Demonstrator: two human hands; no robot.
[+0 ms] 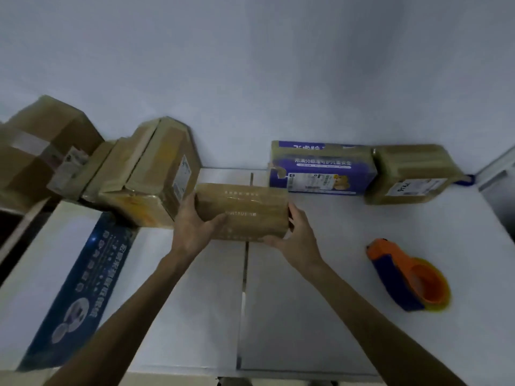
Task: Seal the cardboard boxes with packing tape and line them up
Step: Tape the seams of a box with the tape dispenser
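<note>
Hiding box [245,207] ends: left hand [192,227], right hand [299,235]

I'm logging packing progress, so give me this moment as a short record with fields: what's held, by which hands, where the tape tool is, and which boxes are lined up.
held item: small brown box
left hand: grips the box's left end
right hand: grips its right end
tape dispenser: lies on the white table, at right, untouched
lined up: blue printed box and taped brown box, side by side at the wall
waiting: brown boxes jumbled at left
</note>
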